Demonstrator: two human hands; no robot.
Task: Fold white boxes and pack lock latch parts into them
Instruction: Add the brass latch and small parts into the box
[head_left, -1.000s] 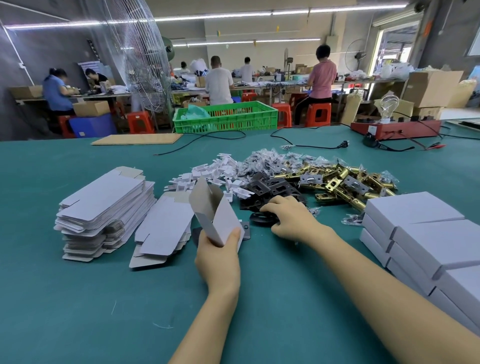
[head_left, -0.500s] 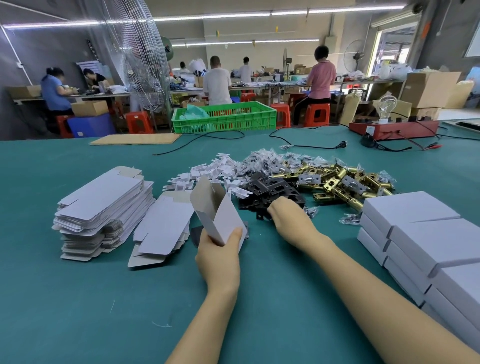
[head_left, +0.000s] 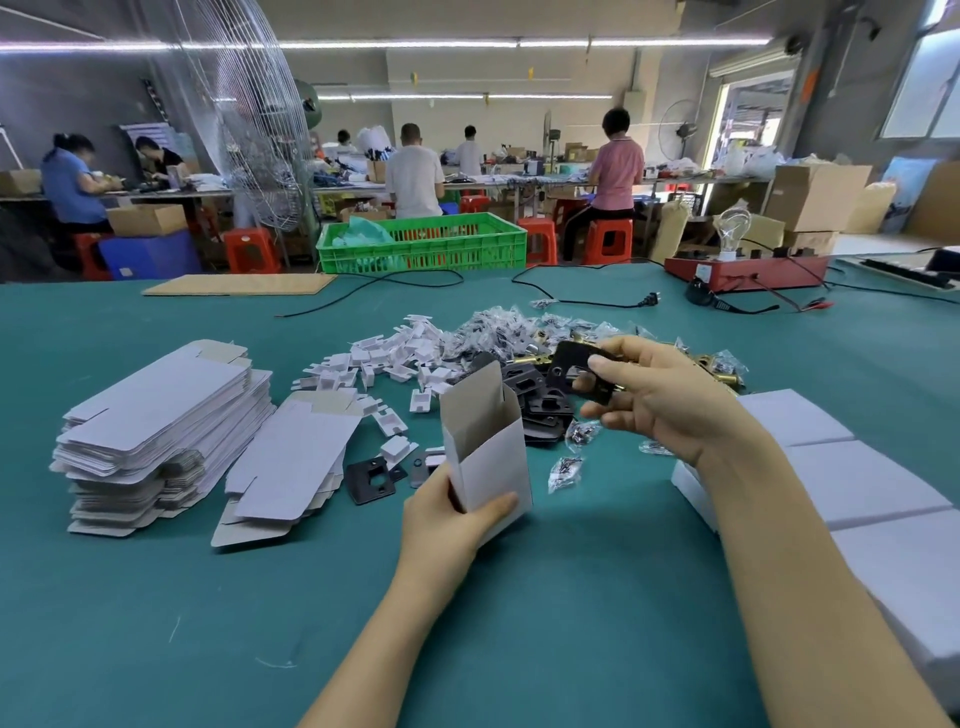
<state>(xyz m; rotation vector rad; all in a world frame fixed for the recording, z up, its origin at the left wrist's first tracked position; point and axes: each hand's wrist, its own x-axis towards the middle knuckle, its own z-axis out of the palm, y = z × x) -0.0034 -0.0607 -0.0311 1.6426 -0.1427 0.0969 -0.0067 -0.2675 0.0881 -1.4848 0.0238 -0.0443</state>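
White folded cardboard box (head_left: 485, 457) gripped upright, mouth open, by left hand (head_left: 447, 519) so right hand (head_left: 660, 400), pinching 1 flat black metal latch plate (head_left: 574, 366), can drop it in.

Factory packing workshop, long green worktable (head_left: 156, 597); seated workers (head_left: 414, 174) at benches, cardboard cartons (head_left: 815, 195), plastic crate (head_left: 423, 244)

I can read no text, label, brand or number anywhere here; the white boxes (head_left: 852, 467) I see carry no print
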